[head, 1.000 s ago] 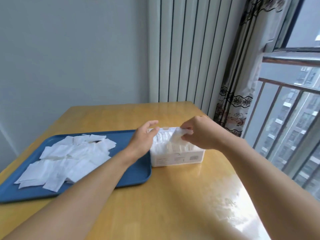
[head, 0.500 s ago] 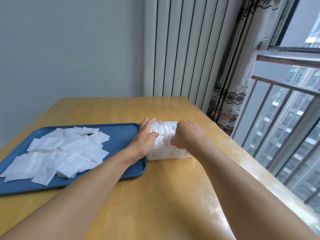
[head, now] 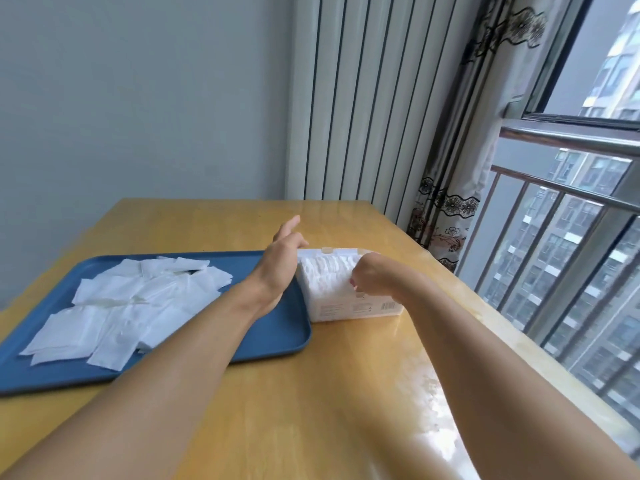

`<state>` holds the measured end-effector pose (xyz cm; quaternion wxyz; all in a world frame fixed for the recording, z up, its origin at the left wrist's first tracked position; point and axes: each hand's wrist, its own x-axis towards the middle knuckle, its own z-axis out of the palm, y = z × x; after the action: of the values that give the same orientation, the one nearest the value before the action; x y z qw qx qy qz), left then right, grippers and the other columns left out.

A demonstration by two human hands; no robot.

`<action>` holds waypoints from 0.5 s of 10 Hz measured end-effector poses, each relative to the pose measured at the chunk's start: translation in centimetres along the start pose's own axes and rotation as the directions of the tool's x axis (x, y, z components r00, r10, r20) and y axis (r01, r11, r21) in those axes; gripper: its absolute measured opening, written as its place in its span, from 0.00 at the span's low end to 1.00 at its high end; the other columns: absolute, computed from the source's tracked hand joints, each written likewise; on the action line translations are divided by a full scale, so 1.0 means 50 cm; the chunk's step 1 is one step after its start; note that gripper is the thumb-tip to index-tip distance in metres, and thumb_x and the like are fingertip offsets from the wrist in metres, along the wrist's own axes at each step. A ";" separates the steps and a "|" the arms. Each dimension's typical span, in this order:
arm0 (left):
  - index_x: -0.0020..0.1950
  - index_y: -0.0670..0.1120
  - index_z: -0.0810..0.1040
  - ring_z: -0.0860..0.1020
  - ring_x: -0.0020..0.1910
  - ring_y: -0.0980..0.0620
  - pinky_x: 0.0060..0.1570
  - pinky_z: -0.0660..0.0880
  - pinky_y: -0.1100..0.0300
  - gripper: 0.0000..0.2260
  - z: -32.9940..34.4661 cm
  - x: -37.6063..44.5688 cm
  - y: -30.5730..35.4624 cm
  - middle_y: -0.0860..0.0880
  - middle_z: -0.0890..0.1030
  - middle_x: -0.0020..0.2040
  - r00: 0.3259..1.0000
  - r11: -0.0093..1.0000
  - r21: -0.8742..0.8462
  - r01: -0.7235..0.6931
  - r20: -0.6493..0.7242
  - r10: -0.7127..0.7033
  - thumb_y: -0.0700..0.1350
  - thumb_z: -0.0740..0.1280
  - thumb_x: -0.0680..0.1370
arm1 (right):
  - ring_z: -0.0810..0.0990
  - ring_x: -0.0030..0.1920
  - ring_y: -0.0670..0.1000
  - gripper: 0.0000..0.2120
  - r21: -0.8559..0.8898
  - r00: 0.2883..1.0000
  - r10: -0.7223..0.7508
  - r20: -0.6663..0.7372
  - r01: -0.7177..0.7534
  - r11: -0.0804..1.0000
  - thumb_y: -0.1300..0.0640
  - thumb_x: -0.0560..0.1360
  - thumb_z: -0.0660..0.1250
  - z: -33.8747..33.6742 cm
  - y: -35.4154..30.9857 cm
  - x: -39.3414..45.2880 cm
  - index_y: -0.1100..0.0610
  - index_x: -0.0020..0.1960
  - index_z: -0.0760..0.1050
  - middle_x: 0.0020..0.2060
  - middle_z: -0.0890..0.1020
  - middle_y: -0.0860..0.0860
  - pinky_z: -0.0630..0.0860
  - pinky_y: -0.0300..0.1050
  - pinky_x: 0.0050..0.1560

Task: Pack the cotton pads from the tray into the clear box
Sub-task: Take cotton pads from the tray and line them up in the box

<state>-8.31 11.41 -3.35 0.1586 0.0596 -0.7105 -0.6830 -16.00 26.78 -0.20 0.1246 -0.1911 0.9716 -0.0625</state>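
A blue tray [head: 273,336] lies on the left of the wooden table with a loose heap of several white cotton pads [head: 138,299] on it. The clear box [head: 346,308] stands against the tray's right end, packed with upright cotton pads [head: 325,268]. My right hand [head: 369,277] is over the box's near right part, fingers curled down into the pads and pinching one there; the fingertips are mostly hidden. My left hand [head: 280,258] hovers beside the box's left wall with straight fingers pointing away, holding nothing.
The wooden table [head: 311,410] has bare surface in front of the box and tray. A white ribbed radiator [head: 360,98] and a patterned curtain [head: 450,202] stand behind the table. A window with a metal railing [head: 571,209] runs along the right edge.
My right hand brought a pad down into the box and stays curled among the pads. My left hand lifted off the box's left side and its fingers straightened.
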 end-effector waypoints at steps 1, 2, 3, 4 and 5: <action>0.79 0.53 0.65 0.64 0.72 0.59 0.70 0.60 0.61 0.25 -0.065 -0.009 0.013 0.52 0.64 0.79 0.992 0.995 0.073 -0.063 -0.103 0.070 0.38 0.56 0.82 | 0.80 0.41 0.54 0.10 0.037 0.990 0.054 -0.128 -0.049 0.998 0.59 0.79 0.64 -0.057 -0.003 -0.026 0.60 0.55 0.81 0.46 0.83 0.55 0.77 0.46 0.40; 0.71 0.53 0.74 0.73 0.65 0.58 0.55 0.70 0.69 0.23 -0.165 -0.023 0.008 0.54 0.75 0.71 0.981 0.937 0.341 -0.075 -0.146 0.131 0.33 0.60 0.80 | 0.80 0.37 0.52 0.06 0.144 0.900 -0.058 -0.433 0.132 0.981 0.54 0.78 0.65 -0.084 -0.059 -0.043 0.54 0.47 0.79 0.38 0.84 0.49 0.77 0.44 0.36; 0.63 0.52 0.78 0.77 0.62 0.55 0.51 0.71 0.70 0.20 -0.268 -0.043 -0.004 0.53 0.81 0.62 0.976 0.901 0.432 -0.025 -0.186 0.116 0.30 0.66 0.78 | 0.84 0.37 0.48 0.04 0.303 0.852 -0.313 -0.421 0.457 0.836 0.55 0.76 0.68 -0.047 -0.184 -0.082 0.51 0.45 0.82 0.38 0.87 0.46 0.74 0.36 0.29; 0.58 0.52 0.79 0.81 0.53 0.56 0.51 0.76 0.66 0.16 -0.333 -0.054 -0.014 0.51 0.84 0.56 0.953 0.932 0.360 0.030 -0.291 0.081 0.31 0.66 0.79 | 0.81 0.42 0.44 0.09 0.266 0.834 -0.501 -0.232 0.550 0.792 0.52 0.75 0.73 0.059 -0.281 -0.064 0.50 0.55 0.83 0.54 0.85 0.44 0.74 0.33 0.36; 0.57 0.51 0.80 0.81 0.52 0.55 0.46 0.73 0.65 0.13 -0.368 -0.046 -0.027 0.52 0.85 0.54 0.935 0.949 0.305 0.080 -0.354 0.035 0.34 0.65 0.80 | 0.71 0.68 0.47 0.32 0.193 0.805 -0.593 -0.026 0.586 0.787 0.42 0.70 0.78 0.146 -0.333 -0.043 0.43 0.72 0.72 0.69 0.74 0.45 0.73 0.44 0.60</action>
<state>-0.68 -5.49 -4.71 0.2647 0.2148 -0.7692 -0.5405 -6.22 11.77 -3.91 0.1343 -0.4727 0.8504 -0.1880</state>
